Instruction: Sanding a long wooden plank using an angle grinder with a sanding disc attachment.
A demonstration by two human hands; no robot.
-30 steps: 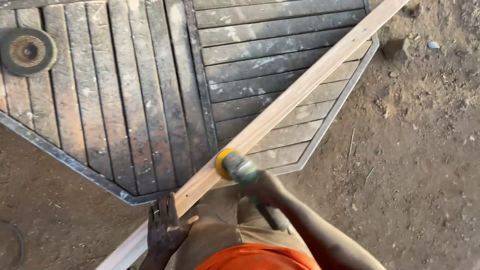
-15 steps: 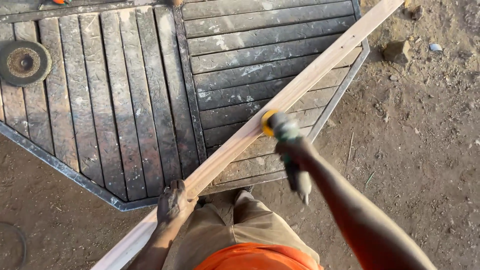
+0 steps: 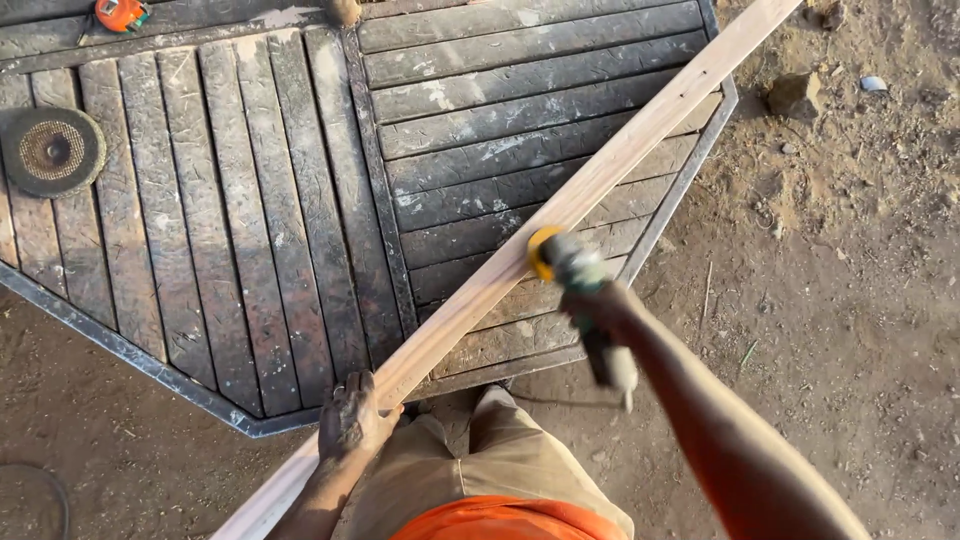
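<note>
Near: left hand (image 3: 350,425) is pressed palm-down on the plank (image 3: 520,260), fingers curled over its near end, pinning it; the plank runs diagonally from near left to far right, lying across the dark slatted panel (image 3: 250,200). Right hand (image 3: 600,310) has fingers wrapped tight round the grinder (image 3: 575,285), its yellow disc (image 3: 540,252) touching the plank's right edge about mid-length; to do this well, keep the disc flat, pressure light, passes even along the grain, left hand well clear. Farther left: a loose disc (image 3: 52,150) on the panel, an orange tape measure (image 3: 120,14) at the far edge.
</note>
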